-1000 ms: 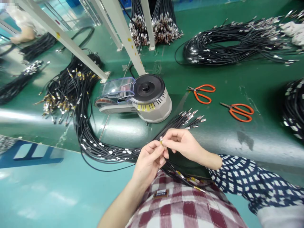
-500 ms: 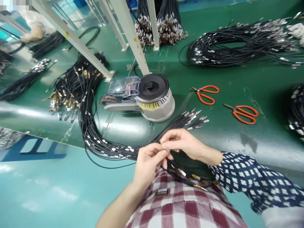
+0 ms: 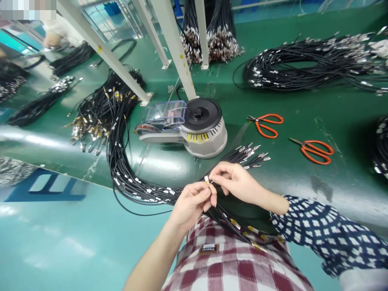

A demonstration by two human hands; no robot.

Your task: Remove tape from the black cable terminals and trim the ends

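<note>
My left hand (image 3: 194, 200) pinches a thin cable end that carries a small white and yellow tag (image 3: 207, 180). Fingertips of my right hand (image 3: 235, 181) are pressed together just right of the tag, on the cable's tip. Beneath both hands runs a bundle of black cables (image 3: 154, 192) with white labels, its silver ends (image 3: 253, 155) fanned out behind my right hand. Other cable ends with yellow tags (image 3: 253, 229) lie over my checked apron. Behind the hands stands a round grey label dispenser (image 3: 204, 141) with a black top and yellow strips on its rim.
Two orange-handled scissors (image 3: 268, 121) (image 3: 318, 150) lie on the green table (image 3: 303, 101) at right. White posts (image 3: 176, 48) rise behind the dispenser. Cable coils (image 3: 273, 72) and bundles (image 3: 93, 109) lie around. A person's arm (image 3: 53, 39) shows at the upper left.
The fingertips of my right hand have shifted slightly off my left ones, and the white and yellow tag now shows between them. The whole view has moved slightly.
</note>
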